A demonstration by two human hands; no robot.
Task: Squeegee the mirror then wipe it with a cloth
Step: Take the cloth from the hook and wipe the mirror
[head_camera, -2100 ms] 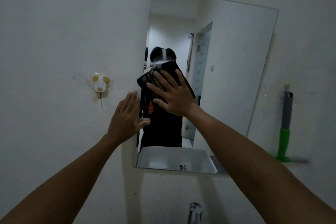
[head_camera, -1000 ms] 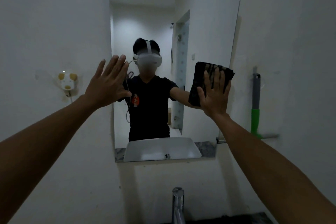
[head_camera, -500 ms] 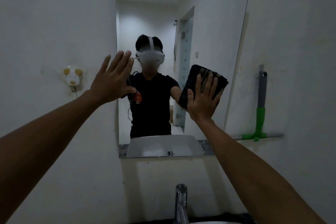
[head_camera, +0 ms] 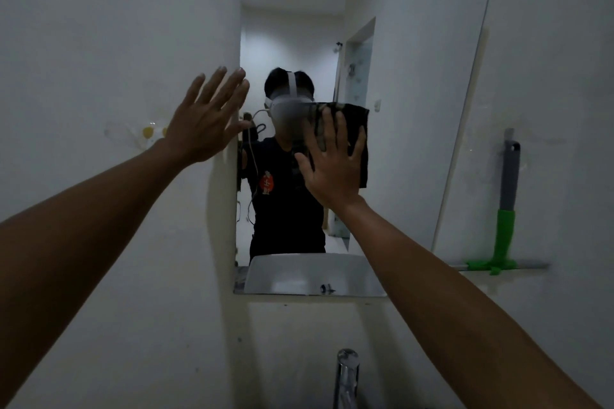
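Squeegee [head_camera: 506,209] hangs right of mirror [head_camera: 415,109].

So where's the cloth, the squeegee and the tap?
cloth [head_camera: 357,129]: head view, upper right part.
squeegee [head_camera: 505,229]: head view, green handle.
tap [head_camera: 347,372]: head view, shiny top.

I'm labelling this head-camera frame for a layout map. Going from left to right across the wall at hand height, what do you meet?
Yellow-eared wall hook → left hand flat at the mirror's left edge → right hand pressing the dark cloth on the mirror → green-and-grey squeegee against the wall.
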